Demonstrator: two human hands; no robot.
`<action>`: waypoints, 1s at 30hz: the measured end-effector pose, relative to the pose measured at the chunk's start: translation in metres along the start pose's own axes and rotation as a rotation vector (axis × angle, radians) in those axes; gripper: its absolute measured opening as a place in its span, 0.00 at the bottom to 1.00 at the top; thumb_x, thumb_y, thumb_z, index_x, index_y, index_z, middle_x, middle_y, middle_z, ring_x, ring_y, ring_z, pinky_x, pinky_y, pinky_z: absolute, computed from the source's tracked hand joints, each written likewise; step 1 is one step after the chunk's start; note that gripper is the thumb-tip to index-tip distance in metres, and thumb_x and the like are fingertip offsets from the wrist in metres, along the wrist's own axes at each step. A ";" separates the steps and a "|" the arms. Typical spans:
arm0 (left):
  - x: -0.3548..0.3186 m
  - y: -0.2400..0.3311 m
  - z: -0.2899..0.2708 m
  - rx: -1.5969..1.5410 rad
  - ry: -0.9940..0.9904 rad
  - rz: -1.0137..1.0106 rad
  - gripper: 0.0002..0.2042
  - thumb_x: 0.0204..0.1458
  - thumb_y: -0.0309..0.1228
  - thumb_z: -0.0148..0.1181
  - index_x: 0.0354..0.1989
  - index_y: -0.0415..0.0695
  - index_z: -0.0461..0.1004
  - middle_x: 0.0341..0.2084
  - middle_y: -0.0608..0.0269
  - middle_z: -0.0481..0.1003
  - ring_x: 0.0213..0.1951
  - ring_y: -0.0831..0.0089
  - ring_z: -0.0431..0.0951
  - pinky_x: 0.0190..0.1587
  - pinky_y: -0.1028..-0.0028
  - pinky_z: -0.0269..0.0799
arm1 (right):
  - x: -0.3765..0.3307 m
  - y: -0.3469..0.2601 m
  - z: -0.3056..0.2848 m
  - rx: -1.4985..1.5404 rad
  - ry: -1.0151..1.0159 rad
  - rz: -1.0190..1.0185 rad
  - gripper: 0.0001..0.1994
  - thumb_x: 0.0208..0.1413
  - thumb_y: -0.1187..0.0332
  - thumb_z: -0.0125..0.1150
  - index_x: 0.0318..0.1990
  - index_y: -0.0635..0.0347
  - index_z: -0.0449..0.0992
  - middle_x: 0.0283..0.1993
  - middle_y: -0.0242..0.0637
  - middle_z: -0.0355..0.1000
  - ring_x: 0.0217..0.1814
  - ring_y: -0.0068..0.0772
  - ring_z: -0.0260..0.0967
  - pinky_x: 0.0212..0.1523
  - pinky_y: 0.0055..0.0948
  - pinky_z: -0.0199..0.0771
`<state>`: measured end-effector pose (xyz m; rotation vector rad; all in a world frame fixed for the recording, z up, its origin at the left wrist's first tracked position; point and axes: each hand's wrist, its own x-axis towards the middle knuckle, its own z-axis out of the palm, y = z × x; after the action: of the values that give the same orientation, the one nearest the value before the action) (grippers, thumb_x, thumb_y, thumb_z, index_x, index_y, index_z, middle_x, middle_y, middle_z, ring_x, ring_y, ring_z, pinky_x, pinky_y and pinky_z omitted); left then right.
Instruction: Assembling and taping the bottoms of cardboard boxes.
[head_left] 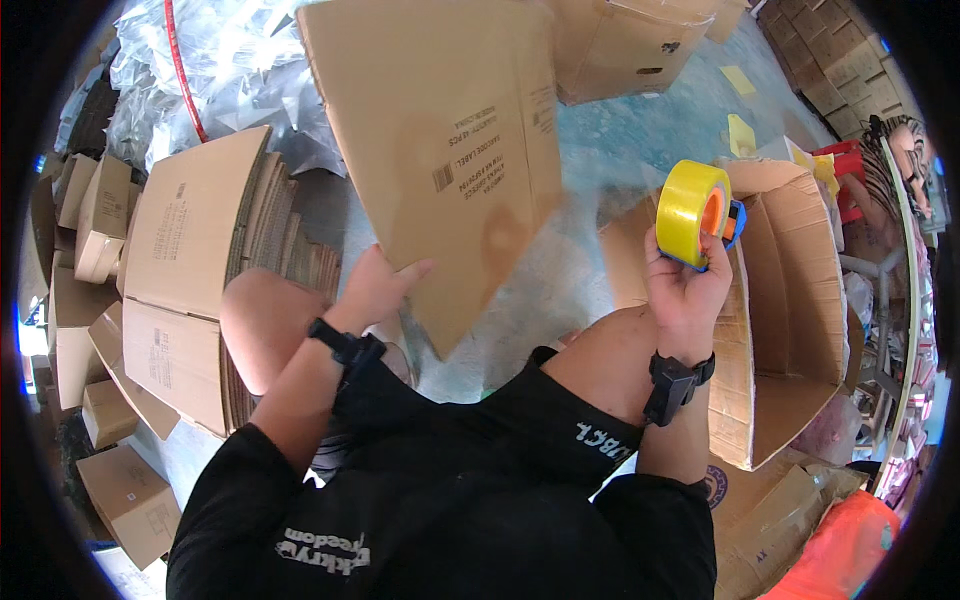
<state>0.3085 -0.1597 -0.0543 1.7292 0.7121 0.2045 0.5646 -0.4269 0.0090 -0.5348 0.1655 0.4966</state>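
Observation:
My left hand (385,285) grips the lower left edge of a cardboard box (430,130), its thumb lying across the printed face. The box is folded flat and tilted, with one corner pointing down between my knees. Raised on the right, my right hand (690,280) is closed on a tape dispenser (738,222) loaded with a wide roll of yellow tape (690,200). The dispenser has blue and orange parts. Tape and dispenser stay apart from the flat box. Part of the right fingers is hidden behind the roll.
A stack of folded cartons (190,230) leans by my left knee. To my right stands an open cardboard box (795,290). Another carton (630,45) sits on the floor ahead. Clear plastic wrapping (240,70) lies at the far left, and small boxes (130,500) at the left edge.

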 end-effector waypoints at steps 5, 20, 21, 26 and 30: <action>0.006 -0.001 -0.034 -0.154 0.040 0.005 0.18 0.56 0.33 0.65 0.49 0.32 0.78 0.38 0.59 0.83 0.37 0.74 0.80 0.43 0.70 0.75 | -0.006 -0.015 0.001 0.115 -0.041 0.023 0.18 0.60 0.75 0.52 0.58 0.62 0.70 0.58 0.43 0.75 0.59 0.43 0.73 0.60 0.51 0.74; -0.006 0.106 -0.065 0.178 0.606 0.631 0.38 0.48 0.20 0.72 0.69 0.40 0.60 0.58 0.52 0.72 0.56 0.66 0.75 0.57 0.68 0.74 | -0.021 -0.013 0.012 -0.126 -0.103 0.070 0.20 0.58 0.77 0.58 0.59 0.62 0.70 0.58 0.44 0.75 0.61 0.45 0.73 0.63 0.48 0.73; -0.005 0.108 -0.067 0.362 0.683 0.692 0.35 0.48 0.21 0.72 0.66 0.40 0.64 0.55 0.52 0.74 0.55 0.64 0.77 0.56 0.66 0.73 | -0.022 -0.012 0.007 -0.538 -0.215 -0.063 0.21 0.57 0.78 0.58 0.59 0.63 0.69 0.54 0.43 0.75 0.58 0.42 0.74 0.60 0.44 0.74; -0.018 0.129 -0.080 1.013 0.602 0.633 0.20 0.52 0.28 0.70 0.54 0.42 0.77 0.46 0.51 0.79 0.50 0.58 0.79 0.55 0.64 0.73 | -0.033 0.006 0.022 -1.151 -0.340 -0.134 0.25 0.49 0.81 0.60 0.58 0.67 0.68 0.46 0.39 0.75 0.52 0.35 0.76 0.55 0.35 0.75; 0.006 0.091 -0.066 1.068 0.289 0.308 0.13 0.53 0.37 0.69 0.42 0.44 0.82 0.34 0.53 0.79 0.39 0.54 0.78 0.44 0.62 0.74 | -0.035 0.018 0.026 -1.607 -0.612 -0.368 0.29 0.45 0.78 0.64 0.59 0.60 0.67 0.48 0.51 0.75 0.53 0.49 0.76 0.54 0.37 0.75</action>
<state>0.3123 -0.1130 0.0484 2.8783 0.8260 0.3219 0.5254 -0.4138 0.0329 -1.8862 -1.0063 0.3227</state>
